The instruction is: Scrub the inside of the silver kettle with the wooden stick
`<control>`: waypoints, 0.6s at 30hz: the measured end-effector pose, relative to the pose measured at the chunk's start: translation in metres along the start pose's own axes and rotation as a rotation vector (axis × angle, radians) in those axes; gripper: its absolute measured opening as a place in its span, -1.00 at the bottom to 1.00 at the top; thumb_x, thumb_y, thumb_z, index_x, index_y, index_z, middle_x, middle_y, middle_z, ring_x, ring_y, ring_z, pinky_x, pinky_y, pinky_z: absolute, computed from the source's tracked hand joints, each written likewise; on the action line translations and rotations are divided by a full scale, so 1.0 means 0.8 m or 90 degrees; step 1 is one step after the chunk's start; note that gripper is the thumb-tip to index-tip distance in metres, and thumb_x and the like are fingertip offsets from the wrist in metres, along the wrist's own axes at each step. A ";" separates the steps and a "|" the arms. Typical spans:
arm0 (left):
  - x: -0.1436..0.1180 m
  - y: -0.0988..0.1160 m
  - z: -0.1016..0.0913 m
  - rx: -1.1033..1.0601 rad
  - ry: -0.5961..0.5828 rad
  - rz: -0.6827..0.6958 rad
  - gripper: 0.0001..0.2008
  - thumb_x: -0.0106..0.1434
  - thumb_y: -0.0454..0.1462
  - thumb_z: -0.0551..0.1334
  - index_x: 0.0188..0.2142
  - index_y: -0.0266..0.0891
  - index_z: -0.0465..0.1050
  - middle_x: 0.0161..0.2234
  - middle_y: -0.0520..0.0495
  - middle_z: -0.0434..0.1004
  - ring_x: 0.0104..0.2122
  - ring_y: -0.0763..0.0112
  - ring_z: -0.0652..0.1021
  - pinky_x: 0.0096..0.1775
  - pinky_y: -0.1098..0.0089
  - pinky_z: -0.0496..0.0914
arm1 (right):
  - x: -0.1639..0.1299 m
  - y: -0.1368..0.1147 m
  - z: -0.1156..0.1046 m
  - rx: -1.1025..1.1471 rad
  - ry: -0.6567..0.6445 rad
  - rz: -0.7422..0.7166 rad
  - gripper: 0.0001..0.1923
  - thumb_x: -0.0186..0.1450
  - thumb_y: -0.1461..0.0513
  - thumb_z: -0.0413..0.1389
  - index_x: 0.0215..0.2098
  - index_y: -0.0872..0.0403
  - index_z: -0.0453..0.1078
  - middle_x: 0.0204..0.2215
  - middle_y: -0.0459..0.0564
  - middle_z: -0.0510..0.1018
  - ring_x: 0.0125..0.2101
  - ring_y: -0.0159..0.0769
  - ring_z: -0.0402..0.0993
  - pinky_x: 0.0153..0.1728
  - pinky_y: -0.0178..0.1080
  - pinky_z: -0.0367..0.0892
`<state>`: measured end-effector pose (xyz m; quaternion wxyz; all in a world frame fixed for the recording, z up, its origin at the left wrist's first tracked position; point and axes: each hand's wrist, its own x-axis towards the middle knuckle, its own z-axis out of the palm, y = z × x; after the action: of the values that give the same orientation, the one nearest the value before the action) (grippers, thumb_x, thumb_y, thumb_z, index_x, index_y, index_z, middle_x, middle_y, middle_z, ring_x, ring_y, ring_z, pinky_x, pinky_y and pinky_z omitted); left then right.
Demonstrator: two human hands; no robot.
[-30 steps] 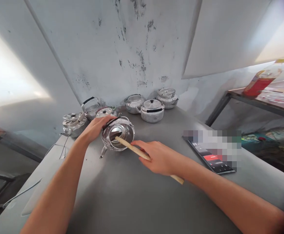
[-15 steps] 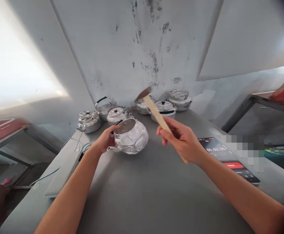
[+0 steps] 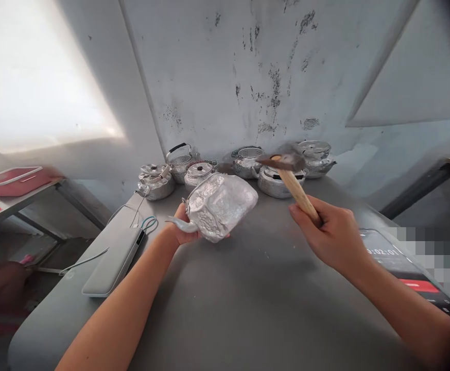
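The left hand (image 3: 182, 230) is gripping a dented, shiny aluminium kettle (image 3: 220, 205) from its near side, fingers curled around the body, and is holding it tipped on its side just above the grey tabletop (image 3: 248, 304). The kettle's spout (image 3: 178, 223) is pointing left, beside the wrist. The right hand (image 3: 335, 238) is clenching the wooden handle of a hammer (image 3: 295, 186); its blurred dark metal head (image 3: 281, 161) is hanging up and to the right of the kettle, apart from it.

Behind the kettle, a row of small aluminium kettles and lidded pots (image 3: 244, 166) is standing along the stained white wall (image 3: 248, 77); the hammer head is overlapping one lidded pot (image 3: 275, 183) in this view. At the left table edge, a flat grey power bank (image 3: 111, 262) is lying with a thin cable (image 3: 142, 222) attached. At the right, a black phone with a lit timer screen (image 3: 402, 268) is lying flat, partly covered by the right forearm. A red tray (image 3: 14, 180) is sitting on a separate table at far left.
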<state>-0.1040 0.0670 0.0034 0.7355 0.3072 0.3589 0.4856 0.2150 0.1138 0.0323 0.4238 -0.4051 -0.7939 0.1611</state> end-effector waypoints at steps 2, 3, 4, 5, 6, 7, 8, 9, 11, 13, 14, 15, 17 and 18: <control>-0.001 0.002 0.001 0.016 0.001 -0.014 -0.19 0.18 0.12 0.23 0.28 -0.35 0.40 -0.01 -0.44 0.66 -0.11 -0.20 0.67 -0.09 0.01 0.50 | 0.000 0.010 0.002 -0.049 -0.008 -0.037 -0.53 0.43 0.17 0.16 -0.59 -0.02 0.11 -0.67 -0.27 0.11 -0.63 -0.41 0.07 -0.53 -0.26 0.14; -0.001 0.003 0.001 0.020 0.005 -0.014 -0.19 0.17 0.13 0.23 0.27 -0.32 0.41 -0.01 -0.43 0.67 -0.11 -0.20 0.68 -0.08 0.01 0.50 | 0.001 0.016 0.002 -0.071 -0.021 -0.052 -0.57 0.45 0.16 0.16 -0.57 0.00 0.23 -0.64 -0.24 0.27 -0.60 -0.40 0.20 -0.49 -0.27 0.25; -0.002 0.004 0.000 0.023 0.010 -0.010 -0.20 0.16 0.14 0.23 0.26 -0.29 0.42 -0.01 -0.41 0.67 -0.11 -0.20 0.68 -0.08 0.02 0.50 | 0.001 0.021 0.003 -0.090 -0.039 -0.064 -0.65 0.48 0.14 0.16 -0.48 0.01 0.39 -0.52 -0.17 0.49 -0.52 -0.37 0.38 -0.41 -0.26 0.39; -0.002 0.004 0.000 0.025 0.017 -0.005 -0.21 0.16 0.16 0.23 0.25 -0.26 0.43 -0.03 -0.38 0.68 -0.11 -0.20 0.68 -0.08 0.02 0.50 | 0.001 0.026 0.002 -0.106 -0.062 -0.073 -0.78 0.50 0.12 0.17 -0.28 0.02 0.53 -0.29 -0.09 0.64 -0.37 -0.31 0.54 -0.27 -0.21 0.52; -0.003 0.004 -0.001 0.027 0.026 0.001 -0.22 0.16 0.17 0.23 0.23 -0.24 0.45 -0.04 -0.36 0.69 -0.09 -0.21 0.68 -0.08 0.02 0.50 | 0.002 0.031 0.001 -0.121 -0.084 -0.080 -0.82 0.51 0.11 0.18 -0.07 0.01 0.56 -0.06 -0.01 0.67 -0.20 -0.23 0.62 -0.14 -0.13 0.58; -0.003 0.005 -0.002 0.028 0.036 0.007 -0.23 0.16 0.19 0.23 0.21 -0.23 0.46 -0.05 -0.35 0.69 -0.08 -0.22 0.67 -0.09 0.01 0.51 | 0.002 0.034 0.000 -0.132 -0.104 -0.085 -0.75 0.51 0.11 0.19 0.09 0.00 0.53 0.11 0.05 0.61 -0.06 -0.16 0.62 -0.04 -0.04 0.59; -0.003 0.005 -0.004 0.029 0.046 0.012 -0.23 0.15 0.20 0.22 0.19 -0.24 0.47 -0.06 -0.34 0.69 -0.06 -0.23 0.67 -0.09 0.01 0.52 | 0.003 0.037 -0.001 -0.140 -0.122 -0.090 -0.68 0.51 0.11 0.20 0.19 -0.02 0.48 0.21 0.08 0.56 0.03 -0.12 0.60 0.03 0.02 0.58; -0.003 0.006 -0.005 0.032 0.058 0.017 -0.24 0.15 0.20 0.21 0.17 -0.25 0.48 -0.07 -0.35 0.69 -0.04 -0.24 0.67 -0.10 0.00 0.52 | 0.004 0.038 -0.002 -0.145 -0.134 -0.093 -0.65 0.51 0.11 0.21 0.22 -0.01 0.46 0.23 0.09 0.54 0.05 -0.11 0.60 0.04 0.04 0.57; -0.004 0.008 -0.009 0.041 0.083 0.027 -0.28 0.15 0.16 0.20 0.13 -0.28 0.49 -0.08 -0.36 0.69 -0.03 -0.24 0.66 -0.10 -0.01 0.54 | 0.005 0.038 -0.004 -0.147 -0.151 -0.100 -0.75 0.51 0.11 0.20 0.07 0.03 0.53 0.04 0.05 0.64 -0.11 -0.19 0.63 -0.08 -0.06 0.59; -0.004 0.011 -0.013 0.055 0.113 0.046 -0.35 0.16 0.10 0.19 0.09 -0.28 0.50 -0.08 -0.35 0.69 -0.02 -0.20 0.66 -0.09 -0.03 0.56 | 0.007 0.033 -0.005 -0.135 -0.163 -0.106 -0.75 0.47 0.09 0.19 -0.31 0.05 0.52 -0.38 -0.09 0.61 -0.43 -0.31 0.50 -0.34 -0.22 0.45; -0.005 0.013 -0.015 0.064 0.130 0.059 -0.39 0.16 0.08 0.19 0.06 -0.27 0.51 -0.09 -0.33 0.69 -0.03 -0.18 0.66 -0.09 -0.03 0.57 | 0.007 0.030 -0.005 -0.123 -0.174 -0.107 -0.65 0.44 0.08 0.20 -0.48 0.02 0.41 -0.56 -0.16 0.45 -0.55 -0.36 0.33 -0.44 -0.25 0.31; -0.006 0.015 -0.017 0.076 0.148 0.073 -0.43 0.17 0.06 0.20 0.03 -0.25 0.52 -0.10 -0.31 0.69 -0.05 -0.15 0.67 -0.10 -0.03 0.58 | 0.008 0.026 -0.005 -0.108 -0.191 -0.106 -0.58 0.40 0.08 0.20 -0.58 -0.01 0.27 -0.65 -0.22 0.28 -0.60 -0.38 0.17 -0.49 -0.25 0.17; -0.008 0.020 -0.022 0.108 0.187 0.099 -0.50 0.16 0.05 0.24 -0.04 -0.21 0.53 -0.18 -0.24 0.69 -0.12 -0.10 0.68 -0.16 -0.01 0.60 | 0.010 0.018 -0.004 -0.071 -0.234 -0.089 -0.52 0.36 0.07 0.19 -0.61 -0.03 0.10 -0.67 -0.25 0.09 -0.60 -0.39 -0.01 -0.52 -0.24 0.01; -0.009 0.022 -0.024 0.128 0.208 0.111 -0.53 0.16 0.06 0.27 -0.08 -0.19 0.54 -0.24 -0.21 0.68 -0.18 -0.07 0.68 -0.20 0.02 0.60 | 0.010 0.013 -0.003 -0.052 -0.254 -0.072 -0.51 0.37 0.06 0.17 -0.59 -0.03 0.05 -0.65 -0.25 0.06 -0.59 -0.39 -0.04 -0.53 -0.25 -0.03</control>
<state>-0.1309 0.0683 0.0085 0.5881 0.3261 0.4920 0.5529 0.2195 0.1269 0.0316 0.2494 -0.3367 -0.8897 0.1815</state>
